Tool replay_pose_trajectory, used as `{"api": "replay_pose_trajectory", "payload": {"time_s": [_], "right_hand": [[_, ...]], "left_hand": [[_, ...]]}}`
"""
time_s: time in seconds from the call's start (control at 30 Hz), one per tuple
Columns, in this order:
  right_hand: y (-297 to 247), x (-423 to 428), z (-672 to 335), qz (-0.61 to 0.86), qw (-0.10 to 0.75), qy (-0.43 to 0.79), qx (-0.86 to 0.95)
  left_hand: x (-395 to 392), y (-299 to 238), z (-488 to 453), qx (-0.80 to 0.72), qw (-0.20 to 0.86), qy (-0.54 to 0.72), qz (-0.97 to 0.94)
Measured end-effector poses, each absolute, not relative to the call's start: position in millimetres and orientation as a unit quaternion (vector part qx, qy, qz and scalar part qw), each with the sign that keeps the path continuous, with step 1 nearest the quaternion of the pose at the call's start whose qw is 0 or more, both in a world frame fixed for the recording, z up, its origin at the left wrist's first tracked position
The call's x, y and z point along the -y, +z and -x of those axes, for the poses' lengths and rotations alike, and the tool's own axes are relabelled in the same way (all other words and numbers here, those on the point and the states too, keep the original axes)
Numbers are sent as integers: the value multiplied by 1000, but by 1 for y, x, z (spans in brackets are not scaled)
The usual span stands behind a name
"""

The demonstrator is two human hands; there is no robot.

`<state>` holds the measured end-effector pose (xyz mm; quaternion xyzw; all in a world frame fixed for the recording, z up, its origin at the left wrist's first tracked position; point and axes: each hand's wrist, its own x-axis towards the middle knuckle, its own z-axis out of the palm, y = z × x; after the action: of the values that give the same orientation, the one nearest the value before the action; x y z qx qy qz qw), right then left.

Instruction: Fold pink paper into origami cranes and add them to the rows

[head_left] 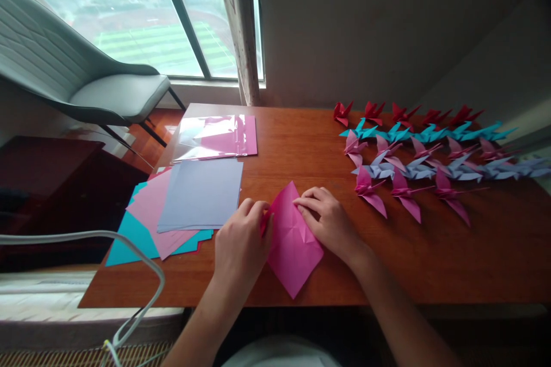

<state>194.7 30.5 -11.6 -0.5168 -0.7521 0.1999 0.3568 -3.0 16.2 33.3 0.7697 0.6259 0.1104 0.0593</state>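
A creased pink paper square point(291, 243) lies like a diamond on the wooden table point(430, 264), near its front edge. My left hand point(241, 241) curls over the sheet's left corner, fingers closed on the paper's edge. My right hand point(325, 218) rests on the sheet's upper right side, its fingertips pinching a fold near the middle.
A stack of loose sheets point(181, 206), lavender over pink and teal, lies to the left. Behind it sits a clear packet of pink paper point(217, 136). Rows of folded cranes point(424, 152) in red, teal, pink and lavender fill the right side. A grey chair point(99, 80) stands by the window.
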Motion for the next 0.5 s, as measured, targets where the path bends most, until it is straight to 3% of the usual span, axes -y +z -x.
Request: {"api": "replay_pose_trajectory", "payload": {"time_s": [0.17,0.5], "right_hand": [[-12,-30,-194,518,356,196,753],[-15,-30,-193,510,364,179,758]], "left_hand": [[1,19,-1,-538,14,189,-822],[19,4,-14,-504,-3,125,-855]]}}
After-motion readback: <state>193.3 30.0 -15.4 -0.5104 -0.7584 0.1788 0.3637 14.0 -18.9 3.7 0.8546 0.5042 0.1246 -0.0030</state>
